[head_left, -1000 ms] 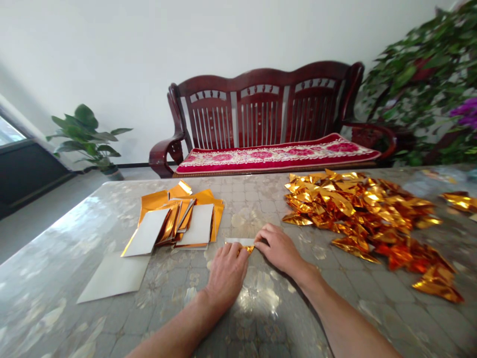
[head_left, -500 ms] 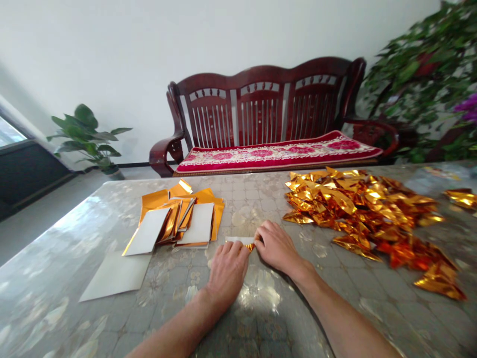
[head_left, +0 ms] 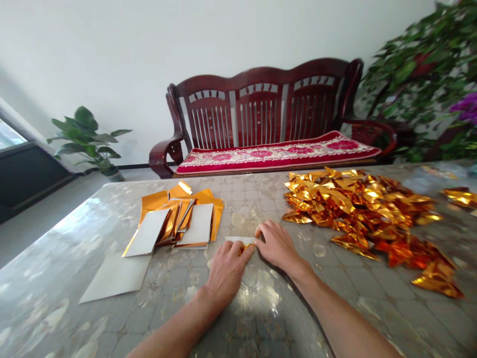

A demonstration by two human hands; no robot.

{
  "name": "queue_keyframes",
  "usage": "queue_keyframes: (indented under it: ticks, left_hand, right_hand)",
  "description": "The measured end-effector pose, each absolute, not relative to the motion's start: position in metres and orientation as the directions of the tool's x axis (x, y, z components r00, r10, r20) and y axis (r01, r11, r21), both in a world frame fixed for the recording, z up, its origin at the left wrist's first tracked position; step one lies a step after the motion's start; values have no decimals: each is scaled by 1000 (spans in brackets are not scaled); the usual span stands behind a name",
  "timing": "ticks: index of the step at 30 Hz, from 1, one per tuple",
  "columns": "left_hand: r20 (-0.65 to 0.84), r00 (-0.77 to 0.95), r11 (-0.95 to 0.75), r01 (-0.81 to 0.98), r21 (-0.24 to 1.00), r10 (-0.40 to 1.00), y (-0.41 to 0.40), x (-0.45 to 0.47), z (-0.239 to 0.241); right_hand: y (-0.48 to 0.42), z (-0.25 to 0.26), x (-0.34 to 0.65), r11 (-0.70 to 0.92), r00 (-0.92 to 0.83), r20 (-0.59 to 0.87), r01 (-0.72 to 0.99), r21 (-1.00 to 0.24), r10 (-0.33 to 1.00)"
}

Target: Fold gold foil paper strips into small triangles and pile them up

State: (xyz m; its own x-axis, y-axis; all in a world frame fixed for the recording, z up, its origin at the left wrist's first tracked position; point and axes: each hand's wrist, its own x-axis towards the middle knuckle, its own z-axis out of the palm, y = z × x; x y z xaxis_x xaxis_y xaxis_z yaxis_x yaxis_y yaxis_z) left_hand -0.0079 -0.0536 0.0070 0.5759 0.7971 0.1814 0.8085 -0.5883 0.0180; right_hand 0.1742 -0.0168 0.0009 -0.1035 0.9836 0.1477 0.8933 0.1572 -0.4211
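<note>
A small sheet of gold foil paper (head_left: 238,239), white on its back, lies partly folded on the table between my hands. My left hand (head_left: 228,266) is closed over its near edge, thumb and fingers pressing the gold fold. With thumb and fingertips together, my right hand (head_left: 278,243) pinches the paper's right end. To the left lies a loose stack of gold foil sheets (head_left: 173,226), some white side up. On the right is a heap of folded gold foil ingots (head_left: 354,204), shiny and pointed at the ends.
A flower-patterned cover lies over the table (head_left: 167,323). A larger pale sheet (head_left: 115,278) rests at the left, partly under the stack. Clear plastic wrapping (head_left: 432,176) lies at the far right. Behind the table stands a dark wooden bench (head_left: 257,114), with potted plants (head_left: 89,139) at the sides.
My left thumb has slid slightly right and up along the fold, toward the right fingertips. Less of the gold side shows now. Both hands remain on the paper.
</note>
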Motion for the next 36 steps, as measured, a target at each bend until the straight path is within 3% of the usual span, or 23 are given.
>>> queue_keyframes:
  ticks: [15,25,30,36]
  left_hand:
    - [150,563,-573,820,24,813,-55,-4,9]
    - [162,550,-572,803,167,819,-52,-9,9]
    - [150,502,-523,792,314,852,-40,-16,9]
    - [147,450,-468,785,406,881,-31,-17,11]
  right_hand:
    - [-8,-9,187,149,-62,163,782,-605,985]
    - [-14,-1,179,232,-160,190,856,-462,969]
    - [-14,2,177,203,-148,155,870,-450,977]
    - [-16,5,171,222,-174,148,868,-445,974]
